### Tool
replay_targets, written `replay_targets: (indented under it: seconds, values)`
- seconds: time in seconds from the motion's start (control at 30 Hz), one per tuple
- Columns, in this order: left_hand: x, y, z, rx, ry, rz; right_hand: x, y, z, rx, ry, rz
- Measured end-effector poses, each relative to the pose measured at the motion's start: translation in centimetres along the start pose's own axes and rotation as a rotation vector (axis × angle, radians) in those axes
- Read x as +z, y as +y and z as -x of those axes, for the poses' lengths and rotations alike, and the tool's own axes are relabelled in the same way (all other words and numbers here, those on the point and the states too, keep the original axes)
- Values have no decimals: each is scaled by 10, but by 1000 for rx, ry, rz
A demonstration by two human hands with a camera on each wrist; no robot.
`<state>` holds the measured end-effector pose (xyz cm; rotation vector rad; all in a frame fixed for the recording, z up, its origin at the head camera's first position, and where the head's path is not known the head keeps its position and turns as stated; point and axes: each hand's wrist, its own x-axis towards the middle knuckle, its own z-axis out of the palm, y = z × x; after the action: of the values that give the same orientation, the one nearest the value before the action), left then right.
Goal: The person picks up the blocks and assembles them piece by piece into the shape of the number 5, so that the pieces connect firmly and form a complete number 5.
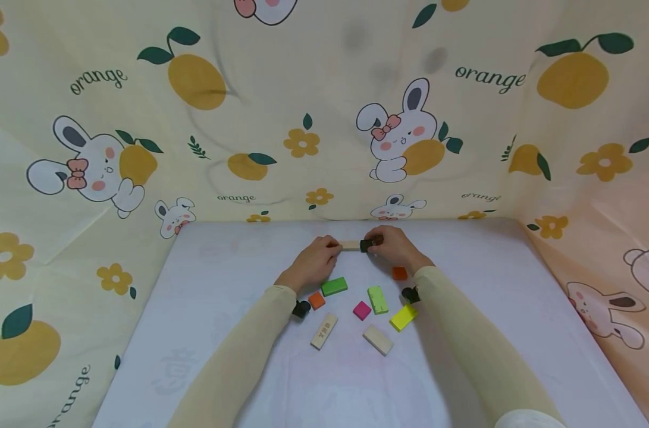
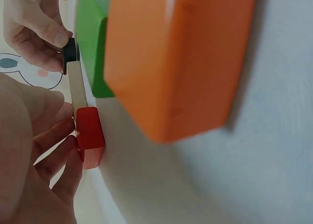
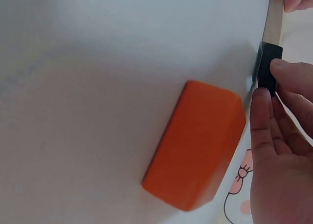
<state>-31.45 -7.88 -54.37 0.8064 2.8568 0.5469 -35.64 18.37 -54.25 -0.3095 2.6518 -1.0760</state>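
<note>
My left hand is at the far middle of the table, fingers curled at a red block, which the head view hides. Its thumb reaches the left end of a plain wooden block. The wooden block lies in line between red and black pieces. At the other end my right hand pinches a small black block between thumb and fingers. The black block meets the wooden block's right end. Close below the left hand lies a green block; below the right hand is an orange-red block.
Nearer me lie an orange block, a magenta block, a light green block, a yellow block, a wooden block with dark marks and another plain wooden block. A patterned cloth rises behind the white table.
</note>
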Motion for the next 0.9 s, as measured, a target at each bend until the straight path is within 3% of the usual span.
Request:
replay_targets:
  seconds: [0.63, 0.9]
  values:
    - [-1, -1, -1, 17, 12, -3, 2, -3, -2, -23, -10, 0]
    - [-5, 0, -9, 41, 11, -69, 2, -4, 0, -56, -10, 2]
